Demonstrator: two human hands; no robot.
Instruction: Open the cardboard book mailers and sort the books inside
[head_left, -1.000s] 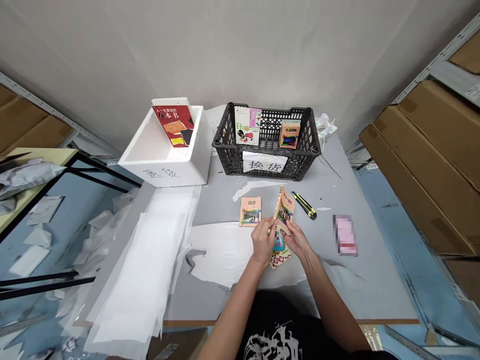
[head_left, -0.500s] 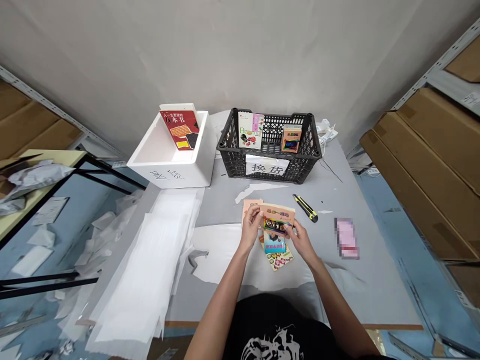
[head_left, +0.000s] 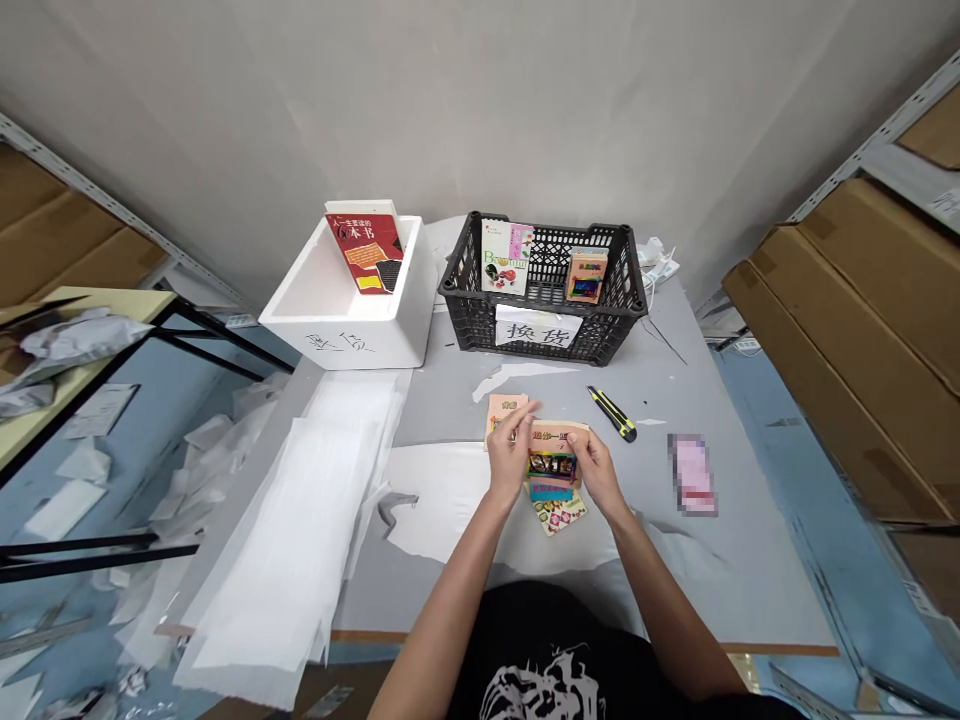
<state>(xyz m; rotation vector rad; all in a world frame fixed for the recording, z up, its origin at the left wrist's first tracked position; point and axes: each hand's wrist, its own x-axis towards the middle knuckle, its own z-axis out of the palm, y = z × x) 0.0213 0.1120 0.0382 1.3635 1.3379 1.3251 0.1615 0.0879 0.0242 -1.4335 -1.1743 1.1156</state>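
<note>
My right hand (head_left: 598, 472) grips the right side of a small peach-coloured book (head_left: 553, 462), thumb on its cover, which bears a dark, rainbow-edged picture. At the book's left edge is my left hand (head_left: 511, 455), fingers stretched up and to the right; whether it touches the book I cannot tell. Partly behind that hand lies another peach booklet (head_left: 504, 405) on the table. Below the held book a blue booklet (head_left: 551, 492) shows in part, overlapping a pale booklet with a colourful pattern (head_left: 561, 514).
A white foam box (head_left: 337, 340) with a red book (head_left: 367, 255) stands at the back left. Beside it is a black plastic crate (head_left: 551, 345) with several books. A yellow-black box cutter (head_left: 613, 414) and a pixelated pink item (head_left: 694, 475) lie right; white sheets (head_left: 277, 540) lie left.
My left hand has loosened from the book's left side, its fingers now extended. The book has come slightly lower and turned more level, with my right thumb higher on its cover.
</note>
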